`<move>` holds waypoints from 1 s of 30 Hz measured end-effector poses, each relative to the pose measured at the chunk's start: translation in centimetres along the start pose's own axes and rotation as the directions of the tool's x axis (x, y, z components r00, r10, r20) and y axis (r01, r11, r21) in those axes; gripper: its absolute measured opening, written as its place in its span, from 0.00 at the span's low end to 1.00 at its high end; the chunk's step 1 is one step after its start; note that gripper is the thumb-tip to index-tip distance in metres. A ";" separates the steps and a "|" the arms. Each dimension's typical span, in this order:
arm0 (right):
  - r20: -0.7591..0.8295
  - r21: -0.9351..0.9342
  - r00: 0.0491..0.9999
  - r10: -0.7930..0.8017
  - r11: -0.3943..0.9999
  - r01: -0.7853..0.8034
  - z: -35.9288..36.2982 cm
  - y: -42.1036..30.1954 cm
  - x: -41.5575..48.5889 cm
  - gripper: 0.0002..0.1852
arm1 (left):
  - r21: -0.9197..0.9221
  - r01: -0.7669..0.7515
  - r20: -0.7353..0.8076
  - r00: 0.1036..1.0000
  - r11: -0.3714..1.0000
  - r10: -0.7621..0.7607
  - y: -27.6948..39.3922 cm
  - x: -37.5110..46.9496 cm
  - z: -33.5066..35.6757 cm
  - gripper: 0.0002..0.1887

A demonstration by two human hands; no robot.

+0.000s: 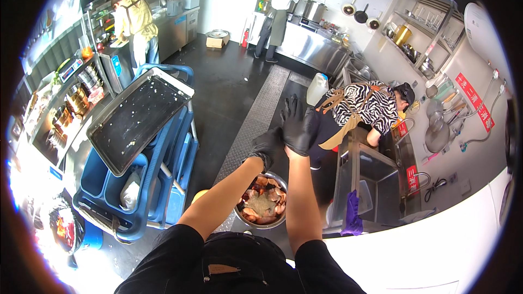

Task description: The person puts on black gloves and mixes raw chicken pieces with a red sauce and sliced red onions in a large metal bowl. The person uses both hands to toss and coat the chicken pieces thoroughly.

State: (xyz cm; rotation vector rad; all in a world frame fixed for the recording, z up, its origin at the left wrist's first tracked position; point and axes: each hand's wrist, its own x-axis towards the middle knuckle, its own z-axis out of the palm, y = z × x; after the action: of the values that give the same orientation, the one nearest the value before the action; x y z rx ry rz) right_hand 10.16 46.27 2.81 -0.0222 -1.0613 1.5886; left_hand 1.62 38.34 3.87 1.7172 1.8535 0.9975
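Observation:
Both my hands wear black gloves and are raised in front of me. My right hand is held up with its fingers stretched out and nothing in it. My left hand meets the side of the right one; its fingertips are hidden there, so I cannot tell whether they grip the right glove. Below my forearms, on the floor, stands a round metal bowl. Raw meat pieces fill it, with a heap of greyish-brown seasoning in the middle.
At left a blue cart carries a dark baking tray with white scraps. A person bends over the steel sink at right, near a white jug. Two other people work at the far counters. A lined bin stands lower left.

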 end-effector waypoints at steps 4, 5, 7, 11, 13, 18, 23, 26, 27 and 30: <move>0.067 0.060 0.992 -0.104 0.993 0.100 1.8 -0.8 0.5 0.40 | -0.088 -0.030 -0.012 1.000 0.996 0.029 -0.2 0.0 -0.2 0.20; 0.088 0.091 0.988 -0.125 0.989 0.117 2.2 -1.1 0.7 0.40 | -0.121 -0.083 -0.060 0.995 0.989 0.076 -0.5 0.1 0.0 0.20; -0.047 0.342 0.994 -0.095 0.934 0.105 3.0 -1.8 1.1 0.40 | -0.146 -0.071 -0.087 0.994 0.987 0.059 -1.1 0.5 0.8 0.20; -0.071 0.742 0.996 0.046 0.670 0.022 4.9 -2.9 1.3 0.42 | -0.442 -0.103 -0.177 0.984 0.891 0.026 -2.6 1.5 3.2 0.21; -0.128 0.750 0.990 0.064 0.659 0.054 6.3 -2.9 0.9 0.43 | -0.886 -0.156 -0.169 0.986 0.438 0.009 -2.8 1.9 4.3 0.19; 0.055 0.734 0.998 -0.011 0.678 -0.033 9.4 -2.7 0.0 0.37 | -0.951 -0.071 -0.042 0.994 -0.301 -0.103 -2.3 0.7 4.1 0.17; -0.092 0.779 0.990 0.107 0.627 0.004 10.9 -2.4 -0.4 0.38 | -0.944 -0.253 -0.197 0.947 -0.211 -0.252 -1.0 -0.8 2.3 0.12; -0.064 0.837 0.988 0.140 0.547 -0.023 11.3 -2.3 -0.5 0.40 | -0.758 -0.461 -0.570 0.812 0.461 -0.127 -1.1 -0.5 1.1 0.09; -0.067 0.839 0.989 0.131 0.544 -0.015 11.3 -2.5 -0.6 0.40 | -0.616 -0.444 -0.634 0.770 0.651 -0.075 -1.3 -0.5 0.6 0.08; -0.066 0.779 0.994 0.082 0.627 -0.001 10.9 -3.4 -0.5 0.41 | -0.135 -0.414 -0.702 0.681 0.900 0.208 -1.7 -1.1 -0.1 0.08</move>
State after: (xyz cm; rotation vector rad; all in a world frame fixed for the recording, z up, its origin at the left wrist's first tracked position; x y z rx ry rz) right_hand 7.10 39.00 11.11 0.4721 -0.2108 1.9572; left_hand 0.59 37.29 2.47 1.6409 1.6659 2.1653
